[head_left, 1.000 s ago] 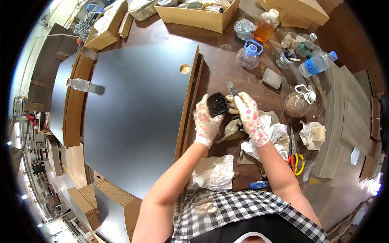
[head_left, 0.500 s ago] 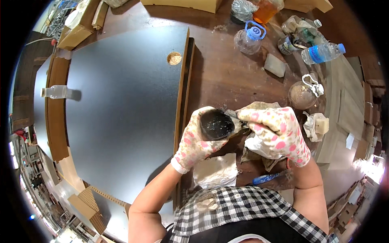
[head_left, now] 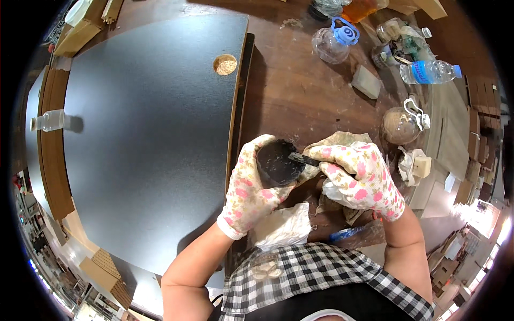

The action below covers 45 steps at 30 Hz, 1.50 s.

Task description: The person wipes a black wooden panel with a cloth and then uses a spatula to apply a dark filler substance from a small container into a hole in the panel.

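My left hand (head_left: 249,187), in a white glove with pink flowers, is closed around a small round bowl (head_left: 276,168) with a dark, wet-looking inside. Between the gloved fingers of my right hand (head_left: 367,174) is a thin dark strip-like tool (head_left: 303,159). Its end reaches over the bowl's right rim; its exact kind is unclear. Beneath my right hand lie crumpled, stained cloths (head_left: 345,140), partly hidden. A folded white cloth (head_left: 282,224) rests close to my body, beside a blue-handled tool (head_left: 345,234).
A large dark panel (head_left: 144,123) with a round hole (head_left: 225,65) spans the left side, a small clear bottle (head_left: 51,121) at its far left. To the right stand a blue-handled jug (head_left: 332,45), a grey block (head_left: 367,83), a labelled bottle (head_left: 428,71) and a white-handled jug (head_left: 400,127).
The dark tool's end has moved left from the bowl's edge to over its inside. My left hand and the bowl have shifted slightly left. The whole view has shifted a little.
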Tool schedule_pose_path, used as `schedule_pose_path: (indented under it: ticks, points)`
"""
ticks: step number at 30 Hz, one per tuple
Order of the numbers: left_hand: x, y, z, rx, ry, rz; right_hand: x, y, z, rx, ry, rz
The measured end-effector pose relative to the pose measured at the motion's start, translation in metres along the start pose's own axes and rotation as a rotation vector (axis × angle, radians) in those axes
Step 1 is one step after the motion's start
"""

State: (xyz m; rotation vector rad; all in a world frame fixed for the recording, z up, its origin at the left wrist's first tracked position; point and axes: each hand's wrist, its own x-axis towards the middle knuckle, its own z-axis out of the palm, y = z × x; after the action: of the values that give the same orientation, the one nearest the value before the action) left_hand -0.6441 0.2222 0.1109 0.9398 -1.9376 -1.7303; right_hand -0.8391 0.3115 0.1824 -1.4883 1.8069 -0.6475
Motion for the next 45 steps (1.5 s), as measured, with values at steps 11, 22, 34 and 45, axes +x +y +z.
schedule_pose_path:
  ticks: [11,22,34,45]
  points:
    - [0.002,0.002,0.003,0.056,0.023,0.05,0.003,0.008,0.005,0.051,0.031,-0.003]
    - [0.001,0.002,0.002,0.043,-0.007,0.009,0.005,0.009,0.005,0.082,0.011,0.041]
    - [0.001,-0.001,0.004,-0.043,-0.009,-0.021,0.003,0.014,0.004,0.193,-0.02,0.134]
    - [0.0,-0.008,0.003,-0.033,-0.029,0.014,0.001,0.0,-0.007,0.742,0.007,0.514]
